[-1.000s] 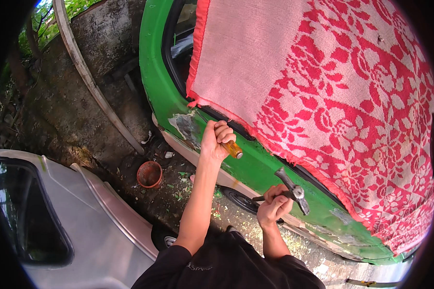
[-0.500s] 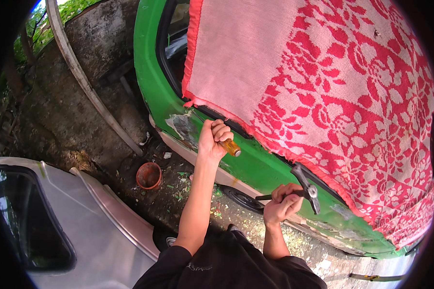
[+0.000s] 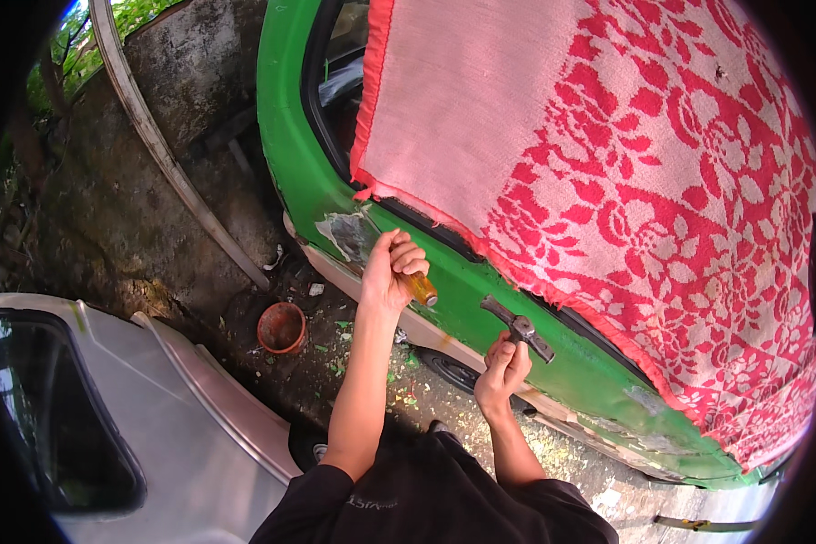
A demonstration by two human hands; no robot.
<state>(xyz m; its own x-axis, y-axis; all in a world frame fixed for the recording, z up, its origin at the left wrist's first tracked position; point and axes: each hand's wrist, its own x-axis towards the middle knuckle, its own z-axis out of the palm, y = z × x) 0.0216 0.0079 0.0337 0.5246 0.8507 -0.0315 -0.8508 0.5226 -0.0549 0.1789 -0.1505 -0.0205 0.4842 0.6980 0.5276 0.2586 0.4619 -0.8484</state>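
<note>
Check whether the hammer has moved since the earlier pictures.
Yes. Judged against the reddish pot, the hammer has shifted left and somewhat up in the view.

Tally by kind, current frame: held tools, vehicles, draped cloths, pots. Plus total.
Held tools: 2 (amber-handled tool in left hand, hammer in right hand)
Vehicles: 2 (green vehicle, silver vehicle)
Draped cloths: 1 (red-and-pink cloth)
Pots: 1 (reddish-brown pot)
Total: 6
</note>
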